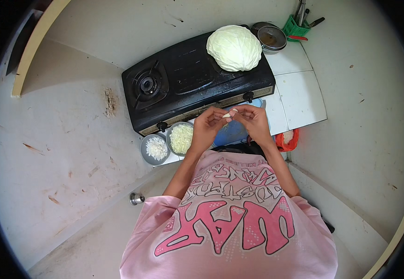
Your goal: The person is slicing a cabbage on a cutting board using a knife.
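Between my left hand [209, 126] and my right hand [254, 120], the fingertips of both pinch a small pale piece [229, 113], which looks like a garlic clove. Beneath the hands lies a blue cutting board [230, 134], partly hidden by them. To the left of my left hand, a grey bowl holds shredded pale-green cabbage [181, 138]. Beside it, another grey bowl [144, 153] holds chopped white pieces [156, 148]. A whole cabbage [235, 48] rests on the right side of the black two-burner gas stove [191, 75] beyond the hands.
Metal pans [272, 36] stand right of the stove, near a green plastic basket [294, 28] of utensils. An orange-red plastic bag [294, 141] sits by the white tiled counter's [299, 101] near edge. Walls close in on both sides.
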